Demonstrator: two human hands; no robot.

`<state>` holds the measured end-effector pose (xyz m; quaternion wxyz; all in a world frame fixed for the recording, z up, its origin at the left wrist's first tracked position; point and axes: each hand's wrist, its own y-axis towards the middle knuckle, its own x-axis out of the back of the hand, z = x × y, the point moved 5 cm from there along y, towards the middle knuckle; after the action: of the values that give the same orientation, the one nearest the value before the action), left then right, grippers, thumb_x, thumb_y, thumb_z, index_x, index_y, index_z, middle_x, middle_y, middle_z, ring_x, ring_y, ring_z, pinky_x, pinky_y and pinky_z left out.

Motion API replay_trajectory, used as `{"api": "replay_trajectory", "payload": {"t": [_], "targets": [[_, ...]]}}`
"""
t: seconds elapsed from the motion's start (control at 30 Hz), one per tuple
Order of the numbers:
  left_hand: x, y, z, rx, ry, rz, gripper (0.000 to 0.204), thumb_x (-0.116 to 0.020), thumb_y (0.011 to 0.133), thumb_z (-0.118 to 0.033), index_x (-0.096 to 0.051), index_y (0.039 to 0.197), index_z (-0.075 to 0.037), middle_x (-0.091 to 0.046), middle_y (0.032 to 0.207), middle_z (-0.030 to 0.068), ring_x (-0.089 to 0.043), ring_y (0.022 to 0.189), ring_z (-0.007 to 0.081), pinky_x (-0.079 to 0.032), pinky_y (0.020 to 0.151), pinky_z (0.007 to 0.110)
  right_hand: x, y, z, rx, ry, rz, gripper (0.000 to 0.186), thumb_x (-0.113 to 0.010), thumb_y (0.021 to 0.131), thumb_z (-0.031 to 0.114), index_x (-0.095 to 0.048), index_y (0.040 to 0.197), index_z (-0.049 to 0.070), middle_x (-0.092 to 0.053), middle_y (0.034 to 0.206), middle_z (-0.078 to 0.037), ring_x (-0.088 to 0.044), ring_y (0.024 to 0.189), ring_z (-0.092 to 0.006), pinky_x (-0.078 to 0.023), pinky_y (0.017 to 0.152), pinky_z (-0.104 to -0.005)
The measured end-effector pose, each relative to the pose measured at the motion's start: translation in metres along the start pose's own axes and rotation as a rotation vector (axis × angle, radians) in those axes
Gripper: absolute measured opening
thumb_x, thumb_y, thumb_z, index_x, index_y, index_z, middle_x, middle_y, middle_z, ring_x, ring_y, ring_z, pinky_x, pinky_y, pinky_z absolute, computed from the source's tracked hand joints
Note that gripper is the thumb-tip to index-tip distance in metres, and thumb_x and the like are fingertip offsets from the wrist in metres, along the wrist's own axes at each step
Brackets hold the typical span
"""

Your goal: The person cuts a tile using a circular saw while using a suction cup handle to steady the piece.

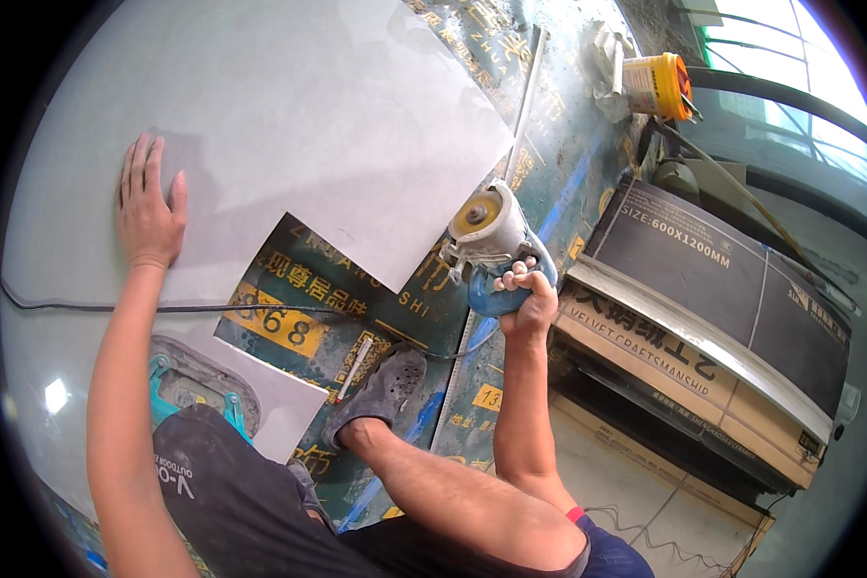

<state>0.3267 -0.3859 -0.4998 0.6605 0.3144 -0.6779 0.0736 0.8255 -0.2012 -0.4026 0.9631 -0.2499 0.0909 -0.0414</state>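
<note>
My left hand (152,204) lies flat with its fingers stretched out on a large light-grey tile (289,106). My right hand (526,301) is wrapped round the blue handle of a handheld tile cutter (484,241). The cutter's yellowish round disc faces up beside the tile's right corner; whether it touches the tile I cannot tell. A rectangular notch in the tile bares the green printed floor sheeting (337,279). A black power cord (212,308) crosses the tile and notch and runs under the cutter's side. Dust coats the cutter's metal guard.
Near my left knee sits a grey tool with teal handles (202,385). Flat cardboard boxes (684,279) are stacked at the right. Farther back stands a yellow bucket (657,87). A long metal strip (528,96) lies by the tile's edge. My clog-shod foot (385,385) rests on the sheeting.
</note>
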Motion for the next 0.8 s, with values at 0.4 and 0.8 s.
{"api": "replay_trajectory", "payload": {"t": [0.4, 0.8], "targets": [[0.0006, 0.0007, -0.0002, 0.000, -0.012, 0.004, 0.054, -0.050, 0.102, -0.034, -0.040, 0.152, -0.016, -0.038, 0.159, 0.0066, -0.034, 0.147, 0.0276, -0.029, 0.120, 0.040, 0.0045, -0.0009, -0.0020, -0.004, 0.022, -0.026, 0.025, -0.051, 0.072, -0.002, -0.051, 0.096, 0.008, -0.049, 0.078, -0.003, -0.048, 0.063, -0.0169, -0.046, 0.060, -0.0339], [0.0011, 0.0019, -0.0006, 0.006, 0.002, -0.003, 0.052, -0.050, 0.102, -0.036, -0.043, 0.149, -0.015, -0.039, 0.158, 0.0046, -0.035, 0.146, 0.0255, -0.030, 0.121, 0.040, 0.0049, -0.0026, -0.0027, -0.016, 0.005, 0.010, 0.026, -0.052, 0.073, -0.001, -0.051, 0.097, 0.008, -0.049, 0.078, -0.002, -0.047, 0.064, -0.0165, -0.045, 0.063, -0.0343]]}}
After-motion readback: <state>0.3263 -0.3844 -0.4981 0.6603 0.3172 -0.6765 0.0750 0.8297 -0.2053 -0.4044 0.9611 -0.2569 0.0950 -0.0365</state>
